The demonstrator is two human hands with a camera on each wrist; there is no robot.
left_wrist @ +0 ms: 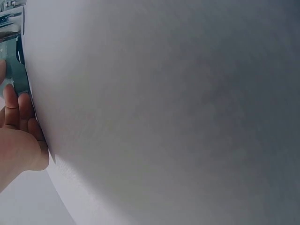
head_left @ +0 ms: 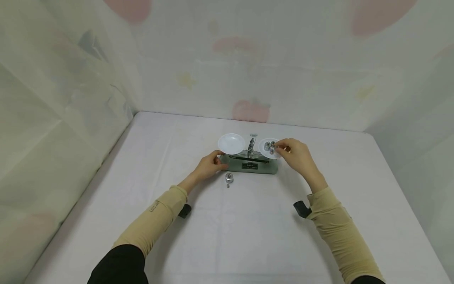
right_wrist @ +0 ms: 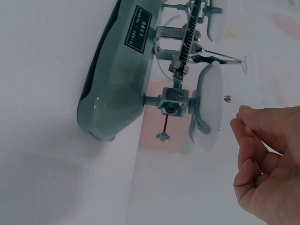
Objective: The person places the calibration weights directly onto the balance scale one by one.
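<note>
A green balance scale (head_left: 249, 165) stands mid-desk (head_left: 227, 236), its long axis running 9 to 3 o'clock. The left hand (head_left: 209, 165) rests against the base's 9 o'clock end, fingers lightly curled round it. The right hand (head_left: 296, 154) hovers at the 3 o'clock edge of the right pan (head_left: 269, 148), which holds small metal weights (head_left: 269, 146); its fingertips are pinched together, though I cannot tell whether they grip anything. The left pan (head_left: 231, 143) lies bare. A larger weight (head_left: 229, 178) sits on the desk at 6 o'clock of the base, nearer the left hand.
</note>
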